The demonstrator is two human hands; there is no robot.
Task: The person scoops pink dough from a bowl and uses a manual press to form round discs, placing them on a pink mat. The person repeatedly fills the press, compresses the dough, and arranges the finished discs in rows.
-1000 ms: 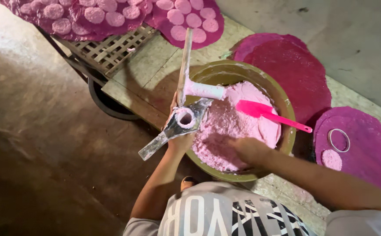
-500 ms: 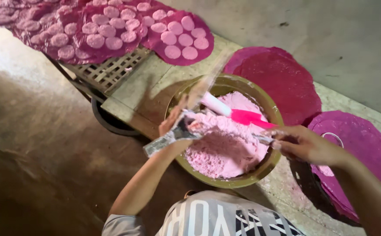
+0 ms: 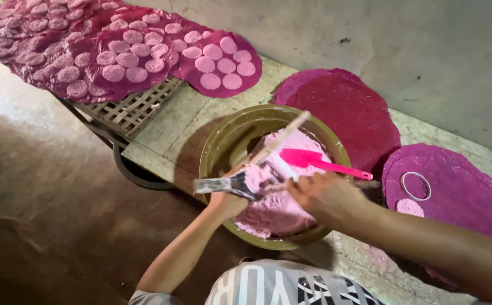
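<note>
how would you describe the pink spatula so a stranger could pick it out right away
Start at the big olive-green bowl of pale pink dough in the middle. The pink spatula rests across its right side, blade on the dough, handle pointing out over the rim. It is the only bright, glossy pink tool there; the stick beside it is pale and dusty.

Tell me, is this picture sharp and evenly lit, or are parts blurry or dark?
Head view: the left hand, the metal tool it grips and the right hand are smeared by motion blur; the pink discs on the far magenta sheet look sharper; the floor at lower left lies in deep shadow; no strong glare.
</note>
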